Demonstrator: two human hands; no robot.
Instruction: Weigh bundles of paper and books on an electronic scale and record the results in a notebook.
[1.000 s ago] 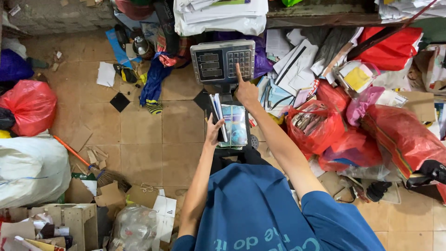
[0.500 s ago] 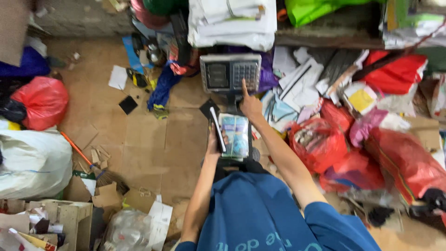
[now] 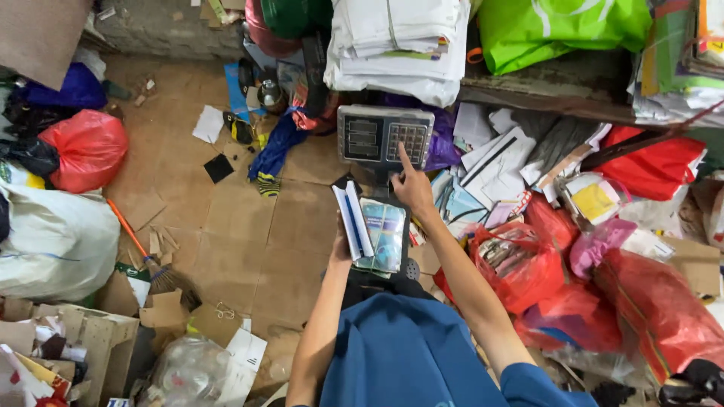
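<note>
Glossy books [image 3: 373, 234] in left hand [image 3: 339, 249], right hand [image 3: 413, 188] on boxy grey scale keypad [image 3: 385, 136]

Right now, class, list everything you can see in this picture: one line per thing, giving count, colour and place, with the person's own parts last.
Scale display: one, grey with a keypad, top centre on the floor.
Books: a small stack, white and pale blue, below the display.
Paper stack: one, white, above the display.
Red bags: several, one at left, others at right.
White sack: one, left edge.
Green bag: one, top right.
Loose papers: many, white and grey, right of the display.
Cardboard sheets: several, brown, covering the floor.
Broom: one, orange handle, left of centre.
Left hand: holds the books' left edge.
Right hand: forefinger on the keypad.
</note>
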